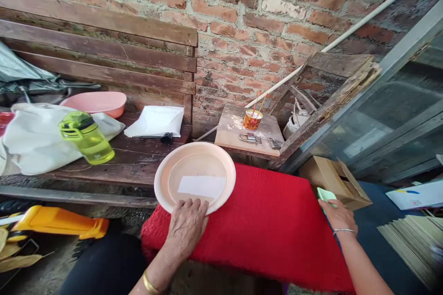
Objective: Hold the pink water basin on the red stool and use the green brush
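Observation:
My left hand (188, 223), with a gold bangle at its wrist, has its fingers hooked over the near rim of a pale pink basin (160, 184). The basin sits at the left end of a red cloth (266, 221). Inside it is what looks like water, with a white rectangular patch; whether that is a sheet or a reflection I cannot tell. Over on the right, my right hand (339, 219) grips a small light green thing (326, 194), beside an open cardboard box (327, 177). Its exact kind is not clear, as the fingers cover part of it.
A wooden bench (138, 166) at the left bears a green water bottle (88, 140), a white bag (41, 133), a pink tub (100, 103) and a white packet (155, 120). Behind stands a small table (228, 136) with padlocks. Stacked cardboard (408, 244) lies at right.

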The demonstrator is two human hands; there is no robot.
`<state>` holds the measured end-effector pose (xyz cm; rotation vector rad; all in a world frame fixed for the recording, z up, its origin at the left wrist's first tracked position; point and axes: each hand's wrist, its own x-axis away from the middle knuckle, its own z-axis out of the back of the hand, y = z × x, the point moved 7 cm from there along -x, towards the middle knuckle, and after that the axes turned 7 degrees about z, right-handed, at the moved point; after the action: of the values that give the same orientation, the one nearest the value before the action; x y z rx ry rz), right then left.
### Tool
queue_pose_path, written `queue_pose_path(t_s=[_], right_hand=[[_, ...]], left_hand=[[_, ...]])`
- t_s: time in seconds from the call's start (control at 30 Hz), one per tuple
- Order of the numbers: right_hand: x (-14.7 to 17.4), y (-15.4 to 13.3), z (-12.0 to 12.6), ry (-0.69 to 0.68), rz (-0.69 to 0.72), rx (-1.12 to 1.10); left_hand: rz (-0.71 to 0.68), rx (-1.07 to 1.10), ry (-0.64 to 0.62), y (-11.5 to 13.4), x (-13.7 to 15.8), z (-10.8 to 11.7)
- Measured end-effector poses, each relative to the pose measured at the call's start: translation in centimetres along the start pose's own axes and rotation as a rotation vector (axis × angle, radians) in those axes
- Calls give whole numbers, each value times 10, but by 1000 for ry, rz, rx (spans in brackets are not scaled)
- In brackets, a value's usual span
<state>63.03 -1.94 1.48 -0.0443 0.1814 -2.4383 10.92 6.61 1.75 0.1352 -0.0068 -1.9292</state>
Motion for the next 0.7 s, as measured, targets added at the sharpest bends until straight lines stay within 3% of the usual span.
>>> queue_pose_path(t_s=[0.1, 0.3, 0.4, 0.47, 0.53, 0.63, 0.7], right_hand=[[39, -39, -16, -17, 134, -91], [161, -170, -61, -49, 588, -267], [192, -192, -68, -53, 698, -276], [189, -177, -64, -38, 678, -252], [172, -142, -54, -14, 610, -214], [133, -61, -33, 23, 419, -176], [108, 4, -23, 22, 178, -236]], left_hand=[[2, 12, -30, 1, 0, 3], [-15, 27, 4, 3, 1, 9], [-32, 26, 62, 4, 2, 11], [-35, 33, 83, 4, 2, 12], [-40, 39, 86, 4, 1, 12], [-48, 34, 78, 5, 1, 11], [-48, 26, 80, 5, 1, 10]])
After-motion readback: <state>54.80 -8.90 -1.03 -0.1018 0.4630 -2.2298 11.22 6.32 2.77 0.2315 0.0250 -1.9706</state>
